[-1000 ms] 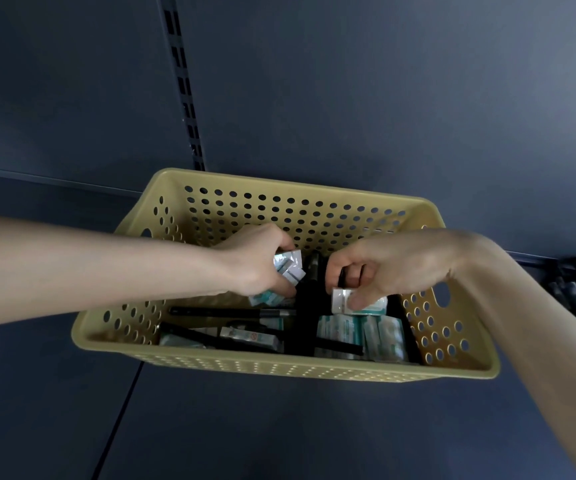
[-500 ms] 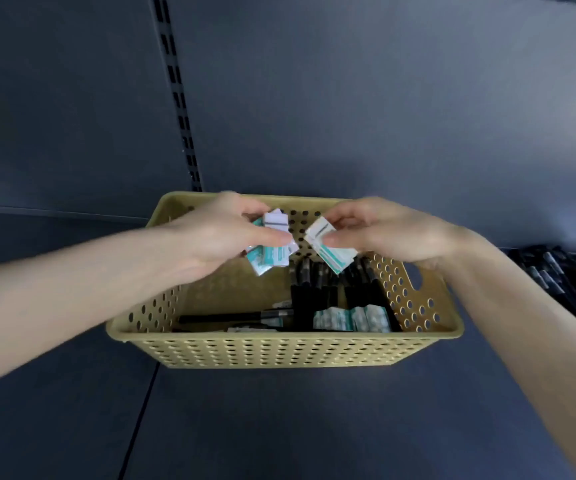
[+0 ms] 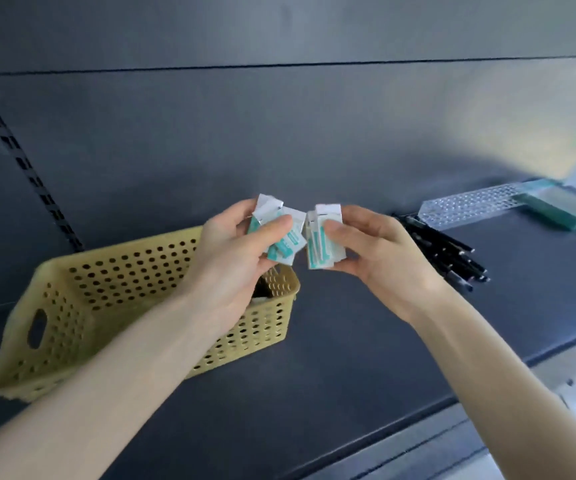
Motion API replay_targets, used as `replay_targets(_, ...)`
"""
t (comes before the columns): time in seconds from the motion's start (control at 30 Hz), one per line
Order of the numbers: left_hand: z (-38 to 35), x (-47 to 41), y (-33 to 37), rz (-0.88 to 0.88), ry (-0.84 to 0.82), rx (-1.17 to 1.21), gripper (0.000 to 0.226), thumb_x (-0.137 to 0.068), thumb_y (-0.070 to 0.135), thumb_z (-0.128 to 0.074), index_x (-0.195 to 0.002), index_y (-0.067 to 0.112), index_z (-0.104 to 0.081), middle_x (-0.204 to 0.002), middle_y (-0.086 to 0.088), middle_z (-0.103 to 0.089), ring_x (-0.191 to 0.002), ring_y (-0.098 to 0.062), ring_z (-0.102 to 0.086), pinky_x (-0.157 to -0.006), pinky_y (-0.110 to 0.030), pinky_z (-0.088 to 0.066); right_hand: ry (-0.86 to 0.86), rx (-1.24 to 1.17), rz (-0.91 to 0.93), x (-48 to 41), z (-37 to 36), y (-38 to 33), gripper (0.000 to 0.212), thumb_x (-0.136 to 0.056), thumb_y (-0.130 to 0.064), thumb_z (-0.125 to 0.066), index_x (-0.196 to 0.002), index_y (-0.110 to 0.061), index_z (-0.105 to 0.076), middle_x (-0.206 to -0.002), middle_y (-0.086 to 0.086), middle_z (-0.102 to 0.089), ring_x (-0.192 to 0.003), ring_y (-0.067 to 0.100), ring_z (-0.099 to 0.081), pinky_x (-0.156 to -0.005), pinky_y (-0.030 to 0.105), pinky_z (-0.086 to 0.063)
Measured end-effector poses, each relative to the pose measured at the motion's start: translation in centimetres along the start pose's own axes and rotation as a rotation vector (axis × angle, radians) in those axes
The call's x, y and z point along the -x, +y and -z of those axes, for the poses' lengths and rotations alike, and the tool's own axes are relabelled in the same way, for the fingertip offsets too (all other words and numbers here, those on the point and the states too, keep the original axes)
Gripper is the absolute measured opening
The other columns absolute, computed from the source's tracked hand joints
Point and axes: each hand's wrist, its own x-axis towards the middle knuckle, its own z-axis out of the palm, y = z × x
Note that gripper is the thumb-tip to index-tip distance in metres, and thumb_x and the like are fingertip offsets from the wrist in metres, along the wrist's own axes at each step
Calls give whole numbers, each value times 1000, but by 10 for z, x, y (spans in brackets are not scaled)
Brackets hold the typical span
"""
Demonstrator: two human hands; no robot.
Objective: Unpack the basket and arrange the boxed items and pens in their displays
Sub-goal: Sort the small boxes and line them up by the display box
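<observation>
The left hand has its thumb and fingers curled round some fanned boxes, white and green and tilted. The right hand pinches the stacked boxes, which stand up straight. The two bunches are just beside each other in the air, over the right end of the yellow basket. The palms face each other. The basket sits on the dark shelf. There is bare shelf to its right, then black pens piled near a clear holder with holes. The shelf's front edge runs under the arms.
</observation>
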Motion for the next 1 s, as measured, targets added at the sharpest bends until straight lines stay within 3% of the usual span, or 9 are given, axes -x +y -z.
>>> replay_targets(0.2, -138, 30, -58, 43, -191, 50, 19, -87, 1, -62, -104, 8, -65, -92, 0, -73, -87, -12, -69, -79, -27, -57, 285, -5, 27, 93, 121, -2, 18, -94, -11, -52, -104, -9, -67, -98, 9, -72, -90, 24, -67, -74, 33, -57)
replay_targets(0.37, -268, 74, -122, 151, -273, 107, 20, -87, 2, -62, -107, 5, -63, -94, -7, -71, -84, -14, -68, -77, -28, -56, 484, 61, -1, 183, 227, 2, 16, -95, -13, -51, -96, -17, -66, -83, -3, -73, -74, 11, -67, -63, 21, -53)
replay_targets(0.53, -378, 91, -161, 237, -320, 87, 24, -85, 3, -66, -108, 5, -63, -96, -10, -70, -84, -18, -67, -83, -38, -55, 639, 30, -34, 238, 324, -2, 15, -94, -12, -52, -90, -20, -65, -75, -10, -71, -69, 5, -65, -59, 18, -52)
replay_targets(0.63, -429, 80, -178, 257, -346, 55, 20, -84, 6, -68, -103, 10, -65, -99, -11, -72, -88, -23, -68, -84, -40, -55, 687, 24, -34, 244, 374, -2, 13, -94, -11, -52, -93, -16, -65, -82, -4, -70, -77, 10, -65, -68, 24, -53)
replay_targets(0.7, -458, 66, -192, 250, -353, 40, 19, -82, 6, -70, -99, 13, -65, -92, -7, -73, -82, -19, -70, -73, -32, -58, 698, 42, -42, 239, 407, 1, 16, -94, -11, -50, -104, -7, -63, -94, 7, -68, -85, 19, -63, -78, 36, -52)
replay_targets(0.77, -486, 50, -208, 256, -364, 48, 20, -81, 4, -70, -98, 13, -65, -86, -3, -74, -77, -15, -71, -66, -26, -57, 711, 50, -52, 230, 442, 7, 19, -95, -11, -50, -107, -5, -62, -97, 11, -68, -87, 22, -63, -81, 38, -52)
replay_targets(0.9, -536, 6, -235, 292, -357, 55, 22, -83, 3, -69, -104, 8, -65, -96, -11, -73, -84, -21, -70, -76, -33, -58, 715, 59, -67, 197, 510, 18, 14, -94, -14, -52, -99, -15, -65, -89, 1, -71, -85, 17, -66, -78, 34, -54)
replay_targets(1.0, -570, -32, -253, 331, -272, 115, 25, -82, 2, -68, -107, 5, -64, -99, -13, -72, -84, -20, -70, -70, -27, -57, 692, 94, -93, 164, 558, 23, 14, -93, -16, -53, -94, -21, -66, -86, -2, -72, -85, 18, -65, -83, 38, -52)
